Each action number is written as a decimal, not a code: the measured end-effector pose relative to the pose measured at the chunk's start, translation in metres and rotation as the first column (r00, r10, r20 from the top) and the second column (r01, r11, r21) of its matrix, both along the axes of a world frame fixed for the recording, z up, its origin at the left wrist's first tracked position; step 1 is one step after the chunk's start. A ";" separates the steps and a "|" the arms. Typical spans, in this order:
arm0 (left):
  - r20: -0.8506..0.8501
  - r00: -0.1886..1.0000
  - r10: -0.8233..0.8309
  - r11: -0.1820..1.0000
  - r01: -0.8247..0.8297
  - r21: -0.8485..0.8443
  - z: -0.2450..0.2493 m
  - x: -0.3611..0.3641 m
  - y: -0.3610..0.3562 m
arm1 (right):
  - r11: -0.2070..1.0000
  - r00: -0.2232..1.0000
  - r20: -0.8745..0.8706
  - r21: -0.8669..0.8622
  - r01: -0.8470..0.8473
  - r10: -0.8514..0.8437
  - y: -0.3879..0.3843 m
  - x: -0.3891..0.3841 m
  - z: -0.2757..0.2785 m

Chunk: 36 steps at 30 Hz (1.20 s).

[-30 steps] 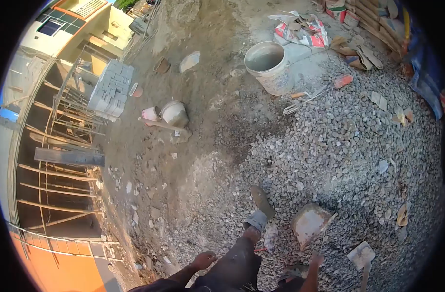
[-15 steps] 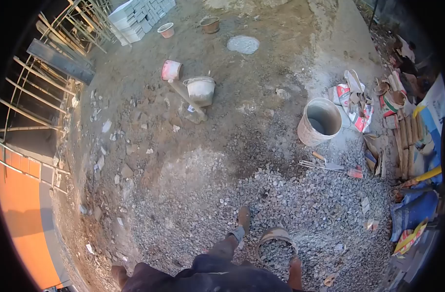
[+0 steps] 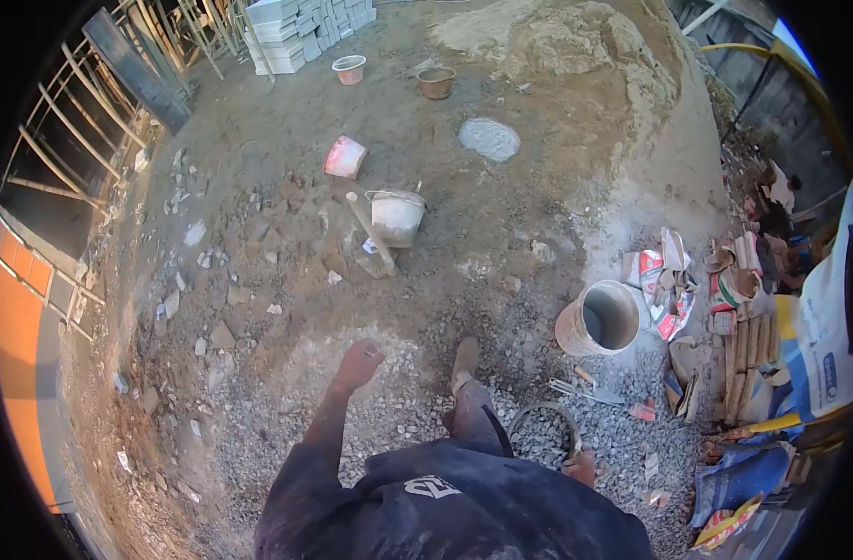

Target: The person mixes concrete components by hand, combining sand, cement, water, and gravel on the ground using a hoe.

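Observation:
My right hand (image 3: 580,466) grips the rim of a round bucket (image 3: 576,435) at my side. Grey gravel (image 3: 542,437) fills the bucket, and its lower part is hidden. Out to the front left, my left hand (image 3: 359,365) hangs over the pale gravelly ground with its fingers curled in; nothing shows clearly in it. My shoe (image 3: 465,358) is planted between the left hand and the bucket.
A large pale bucket (image 3: 598,319) stands at right, with trowels (image 3: 590,390) and torn cement bags (image 3: 667,280) close by. Ahead lie a whitish bucket (image 3: 396,218), a wooden handle (image 3: 370,235) and a tipped red-white bucket (image 3: 345,157). Stacked blocks (image 3: 300,33) and a sand pile (image 3: 548,42) are farther back.
My left hand has come into view and reached out forward. The body is more upright and the view has tilted up; the right hand stays at the gravel bucket's rim.

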<state>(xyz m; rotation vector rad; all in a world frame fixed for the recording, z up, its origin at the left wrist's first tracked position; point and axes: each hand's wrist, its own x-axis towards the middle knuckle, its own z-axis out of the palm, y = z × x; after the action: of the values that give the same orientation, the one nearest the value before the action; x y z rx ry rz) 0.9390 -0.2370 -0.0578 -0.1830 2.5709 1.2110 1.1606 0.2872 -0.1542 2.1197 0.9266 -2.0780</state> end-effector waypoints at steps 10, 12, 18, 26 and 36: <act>0.176 0.970 0.169 0.985 -0.160 -0.063 -0.057 -0.198 0.067 | 0.867 0.861 0.307 0.168 -0.469 0.406 0.016 -0.303 -0.062; 0.239 0.954 0.183 0.983 -0.184 -0.016 -0.066 -0.230 0.095 | 0.775 0.798 0.253 0.207 -0.597 0.547 -0.021 -0.369 -0.004; 0.212 0.977 -0.034 0.984 -0.004 0.178 -0.155 -0.352 0.219 | 0.521 0.574 0.086 0.325 -0.789 0.815 -0.044 -0.528 0.048; 0.463 0.793 0.396 0.887 -0.461 0.030 -0.131 -0.493 0.283 | -0.382 -0.144 0.498 0.417 -0.825 0.855 -0.079 -0.750 0.109; 0.405 0.645 0.648 0.692 -0.721 0.042 -0.119 -0.625 0.315 | -0.597 -0.462 0.377 0.489 -0.636 0.802 -0.138 -0.945 0.080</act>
<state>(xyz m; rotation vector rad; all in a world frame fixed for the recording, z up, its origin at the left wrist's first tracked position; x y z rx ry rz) 0.3142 0.0777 -0.1769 -1.3232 2.0558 1.4798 0.2160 0.1490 -0.0741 -0.1311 2.3602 -0.7324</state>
